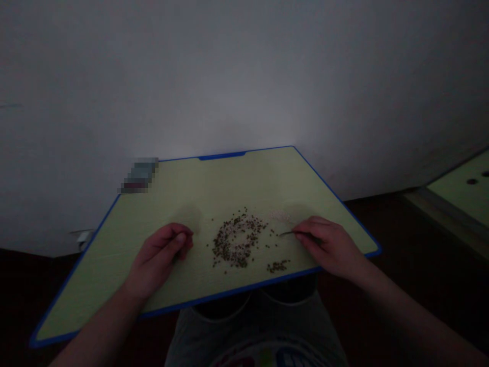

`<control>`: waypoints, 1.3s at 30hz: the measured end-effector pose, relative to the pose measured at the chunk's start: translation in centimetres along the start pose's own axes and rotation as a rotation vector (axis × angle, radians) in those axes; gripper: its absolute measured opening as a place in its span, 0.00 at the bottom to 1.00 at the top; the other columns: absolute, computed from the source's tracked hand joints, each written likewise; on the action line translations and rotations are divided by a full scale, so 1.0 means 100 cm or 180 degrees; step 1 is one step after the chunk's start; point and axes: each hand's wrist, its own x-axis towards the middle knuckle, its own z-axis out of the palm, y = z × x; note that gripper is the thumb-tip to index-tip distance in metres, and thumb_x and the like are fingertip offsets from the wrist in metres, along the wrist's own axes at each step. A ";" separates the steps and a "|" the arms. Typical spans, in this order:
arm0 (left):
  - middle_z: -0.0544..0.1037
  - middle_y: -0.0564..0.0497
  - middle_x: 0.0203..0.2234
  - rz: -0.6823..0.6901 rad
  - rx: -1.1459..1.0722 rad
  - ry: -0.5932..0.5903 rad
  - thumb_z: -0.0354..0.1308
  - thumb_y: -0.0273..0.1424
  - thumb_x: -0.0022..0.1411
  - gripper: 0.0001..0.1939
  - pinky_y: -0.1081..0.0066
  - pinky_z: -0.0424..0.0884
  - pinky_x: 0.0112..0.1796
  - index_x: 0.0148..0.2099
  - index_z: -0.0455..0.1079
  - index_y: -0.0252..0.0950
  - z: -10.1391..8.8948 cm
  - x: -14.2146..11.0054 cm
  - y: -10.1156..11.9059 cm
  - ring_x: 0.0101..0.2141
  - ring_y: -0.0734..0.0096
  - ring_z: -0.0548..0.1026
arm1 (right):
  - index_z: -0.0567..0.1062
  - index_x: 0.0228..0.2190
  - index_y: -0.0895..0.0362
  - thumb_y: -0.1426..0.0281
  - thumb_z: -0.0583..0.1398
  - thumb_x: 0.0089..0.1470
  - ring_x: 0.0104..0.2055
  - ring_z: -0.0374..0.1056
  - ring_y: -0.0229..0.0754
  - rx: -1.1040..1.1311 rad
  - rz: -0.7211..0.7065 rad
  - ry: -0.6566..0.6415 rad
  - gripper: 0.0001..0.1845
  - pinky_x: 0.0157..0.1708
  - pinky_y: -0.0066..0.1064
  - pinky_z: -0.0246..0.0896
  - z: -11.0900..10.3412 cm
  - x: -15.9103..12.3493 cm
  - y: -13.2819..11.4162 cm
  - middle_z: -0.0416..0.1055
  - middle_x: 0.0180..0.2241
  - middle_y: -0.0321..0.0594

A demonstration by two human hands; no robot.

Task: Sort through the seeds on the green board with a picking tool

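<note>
Dark greenish-brown beans mixed with pale rice-like grains form a loose ring-shaped pile [233,242] on the pale table. My right hand [330,244] is closed on thin dark tweezers [286,234], their tip pointing left at a few stray beans right of the pile. Below that tip lies a small separate group of beans [278,266] near the front edge. Pale grains [280,216] are spread thinly at the pile's upper right. Left of the pile, my left hand [164,255] rests with fingers curled and thumb against the forefinger; no object shows in it.
The table [237,183] has a blue rim and stands against a grey wall [229,76]. A pixelated flat object [139,175] lies at its far left corner. A socket or plug [83,238] is beyond the left edge. Another pale surface with dark holes [466,186] is at right.
</note>
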 end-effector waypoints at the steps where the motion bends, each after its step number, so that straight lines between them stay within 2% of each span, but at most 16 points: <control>1: 0.72 0.55 0.20 -0.0018 0.0008 0.0016 0.60 0.37 0.56 0.09 0.74 0.59 0.23 0.33 0.72 0.36 0.000 0.000 0.001 0.21 0.76 0.65 | 0.76 0.37 0.56 0.72 0.55 0.58 0.35 0.71 0.41 -0.0050 0.0049 0.0052 0.10 0.36 0.33 0.67 0.000 0.000 0.000 0.75 0.32 0.41; 5: 0.72 0.56 0.19 -0.0053 -0.0037 -0.0006 0.60 0.38 0.56 0.09 0.74 0.59 0.24 0.33 0.72 0.37 0.001 0.000 0.002 0.21 0.76 0.64 | 0.76 0.37 0.56 0.72 0.55 0.58 0.36 0.71 0.42 -0.0197 0.0131 0.0227 0.10 0.36 0.35 0.68 0.003 -0.002 -0.003 0.76 0.33 0.42; 9: 0.71 0.56 0.19 -0.0063 -0.0080 -0.0004 0.60 0.38 0.56 0.09 0.74 0.59 0.24 0.33 0.72 0.37 0.001 0.001 -0.002 0.21 0.76 0.64 | 0.76 0.37 0.56 0.72 0.54 0.58 0.35 0.71 0.42 -0.0195 0.0016 0.0189 0.11 0.35 0.35 0.68 0.005 -0.003 -0.006 0.76 0.32 0.42; 14: 0.72 0.56 0.20 -0.0006 -0.0055 -0.0045 0.59 0.38 0.57 0.09 0.74 0.59 0.24 0.34 0.72 0.37 -0.001 0.000 -0.003 0.21 0.76 0.64 | 0.77 0.36 0.55 0.72 0.54 0.58 0.36 0.72 0.43 -0.0284 0.0201 0.0318 0.11 0.35 0.35 0.68 0.006 0.001 -0.004 0.76 0.33 0.42; 24: 0.71 0.56 0.20 -0.0016 -0.0001 -0.0054 0.59 0.37 0.58 0.08 0.74 0.59 0.24 0.34 0.71 0.38 0.000 0.004 -0.005 0.21 0.76 0.64 | 0.75 0.34 0.56 0.73 0.54 0.57 0.32 0.70 0.41 0.0027 -0.0030 0.0125 0.09 0.32 0.32 0.67 0.005 -0.009 -0.010 0.74 0.29 0.41; 34: 0.73 0.55 0.21 -0.0056 -0.0042 -0.0040 0.60 0.37 0.56 0.08 0.74 0.60 0.23 0.34 0.72 0.38 -0.001 0.002 -0.005 0.21 0.76 0.65 | 0.76 0.35 0.58 0.71 0.54 0.58 0.35 0.71 0.43 -0.0377 0.0382 0.0436 0.10 0.35 0.36 0.68 0.010 -0.003 -0.008 0.75 0.32 0.43; 39: 0.73 0.56 0.20 -0.0041 -0.0005 -0.0051 0.59 0.38 0.57 0.08 0.75 0.60 0.24 0.34 0.72 0.39 -0.002 0.002 -0.006 0.21 0.77 0.65 | 0.76 0.36 0.58 0.72 0.54 0.58 0.36 0.71 0.43 -0.0322 0.0360 0.0356 0.10 0.37 0.36 0.67 0.010 -0.003 -0.005 0.75 0.33 0.43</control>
